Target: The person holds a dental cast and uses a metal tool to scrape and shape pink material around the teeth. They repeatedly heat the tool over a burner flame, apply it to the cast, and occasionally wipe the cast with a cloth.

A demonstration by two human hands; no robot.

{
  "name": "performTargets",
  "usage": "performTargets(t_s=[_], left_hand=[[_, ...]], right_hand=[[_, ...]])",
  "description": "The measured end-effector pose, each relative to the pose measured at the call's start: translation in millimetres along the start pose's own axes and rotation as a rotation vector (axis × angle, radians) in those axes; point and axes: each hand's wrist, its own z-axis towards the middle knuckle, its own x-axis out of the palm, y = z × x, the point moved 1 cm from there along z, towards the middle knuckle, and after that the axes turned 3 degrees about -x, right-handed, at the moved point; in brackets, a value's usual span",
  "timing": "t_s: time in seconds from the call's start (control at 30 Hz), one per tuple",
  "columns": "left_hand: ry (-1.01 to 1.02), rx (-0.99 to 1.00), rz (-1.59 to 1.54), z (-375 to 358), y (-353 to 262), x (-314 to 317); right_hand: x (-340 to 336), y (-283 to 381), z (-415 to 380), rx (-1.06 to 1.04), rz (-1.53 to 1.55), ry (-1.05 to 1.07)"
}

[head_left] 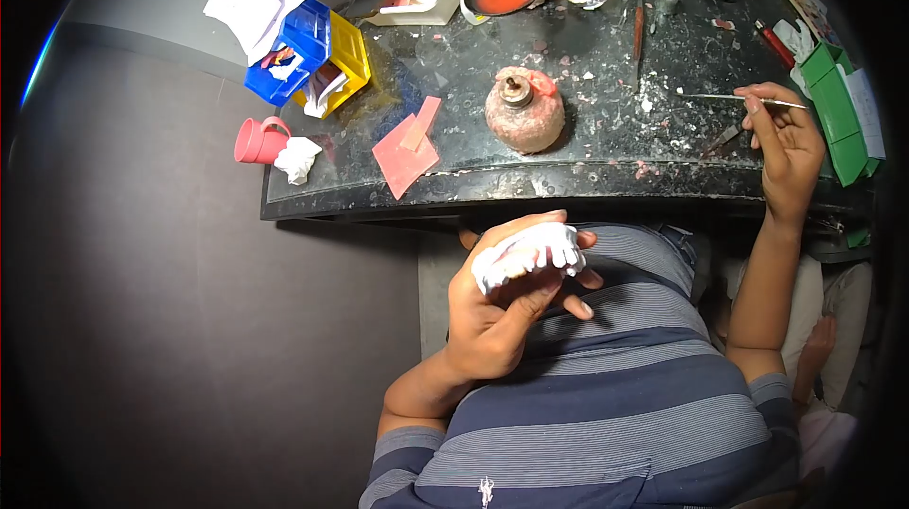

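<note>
My left hand [492, 320] is wrapped round a white plaster dental cast [530, 261], held in front of my striped shirt just off the table edge. A row of teeth on the cast faces up and toward me; some pinkish material shows near them. Over the table's right side, my right hand [788, 140] pinches a thin metal dental carving tool [734, 97], its tip pointing left. Below that tool, a small flat-bladed tool [721, 140] lies on the tabletop. A wax-smeared spirit burner [524, 116] stands between my hands, farther back; no flame is discernible.
Pink wax sheets [402, 160] lie near the front edge of the black table [454, 144]. Around them are a pink mug [258, 142], blue and yellow bins [348, 59], a white box [440, 2] and a green tray [833, 111]. Another person's hand [816, 348] shows at right.
</note>
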Motion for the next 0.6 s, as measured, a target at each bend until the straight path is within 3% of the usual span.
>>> performTargets(t_s=[0.1,0.23,0.6], left_hand=[[-0.051,0.161,0.320,-1,2,-1],[-0.032,0.201,0.533,-5,0,-6],[-0.005,0.191,0.373,-9,-5,4]], right_hand=[[0,-1,0,-0.005,0.016,0.002],[1,0,1,-0.014,0.021,0.002],[2,1,1,-0.002,0.021,-0.006]])
